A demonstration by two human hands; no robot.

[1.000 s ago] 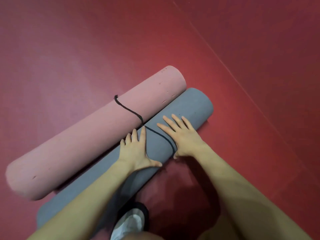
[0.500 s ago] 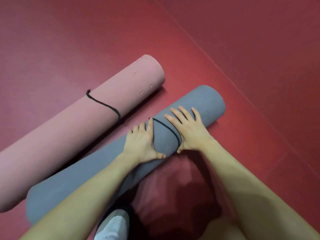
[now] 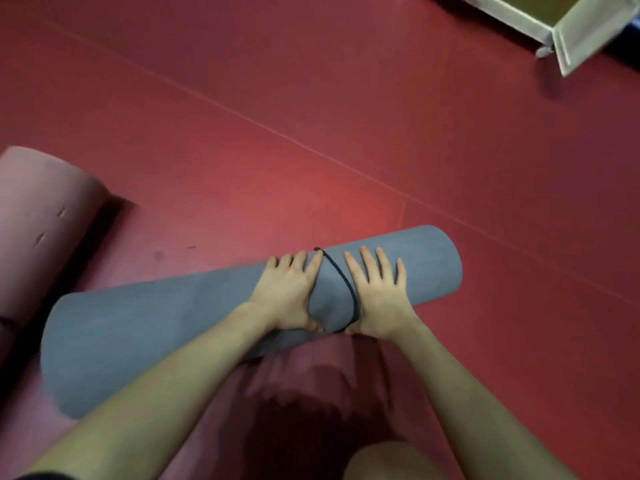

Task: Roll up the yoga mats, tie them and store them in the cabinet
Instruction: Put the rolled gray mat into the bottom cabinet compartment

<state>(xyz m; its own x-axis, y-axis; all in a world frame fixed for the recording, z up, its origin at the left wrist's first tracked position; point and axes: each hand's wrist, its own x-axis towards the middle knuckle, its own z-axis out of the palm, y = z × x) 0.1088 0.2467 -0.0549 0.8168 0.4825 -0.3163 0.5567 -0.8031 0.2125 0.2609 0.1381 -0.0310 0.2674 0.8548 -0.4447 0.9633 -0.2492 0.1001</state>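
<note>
**Grey roll pulled clear of the pink one**

My left hand (image 3: 287, 292) and right hand (image 3: 379, 296) lie flat on the rolled grey foam yoga mat (image 3: 194, 327), fingers (image 3: 363, 268) spread and pressing, one either side of the thin black cord (image 3: 341, 289) looped round it. A second ago this roll lay against the rolled pink foam yoga mat (image 3: 41, 220); now the pink one sits well apart at nine o'clock. I judge both are tied, so storing comes next. The red floor (image 3: 346, 150) lies open toward twelve; a pale cabinet corner (image 3: 568, 32) shows at one o'clock.
</note>
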